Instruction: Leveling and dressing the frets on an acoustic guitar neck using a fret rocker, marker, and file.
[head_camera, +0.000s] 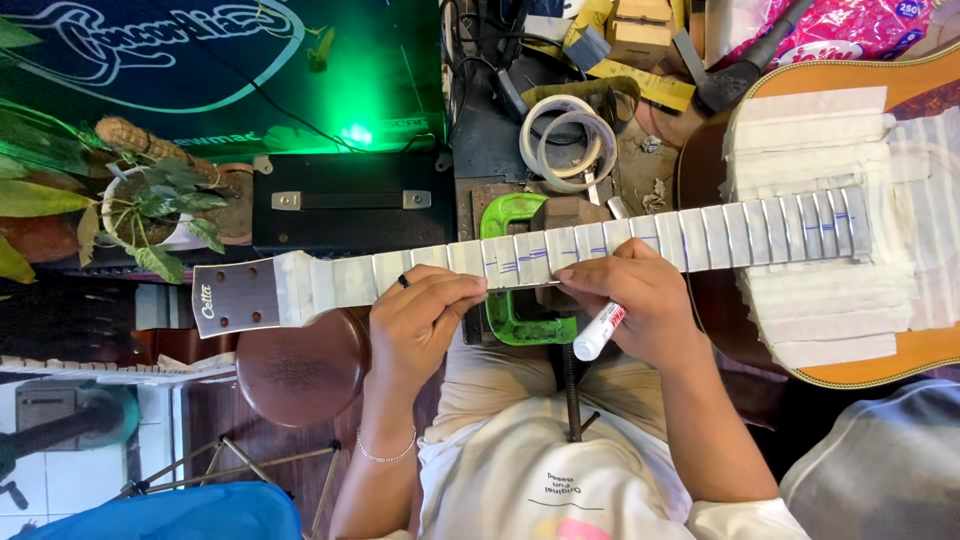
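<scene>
A potted plant (150, 210) and black case (352, 203) lie behind the taped guitar neck (560, 248). The left hand (420, 320) pinches its near edge; the green clamp (515, 270) sits between hands; the right hand (635, 295) grips a marker (600, 330). Tape rolls (568, 140) lie beyond.

A: We are in a small instrument repair workshop, cluttered and dim.

B: What tells us so?

A: An acoustic guitar (800, 240) lies across the bench with its fretboard masked in tape, over a green clamp (510, 270). Rolls of masking tape (568, 143), a black case (350, 205) and a round stool (300, 370) surround it.
</scene>
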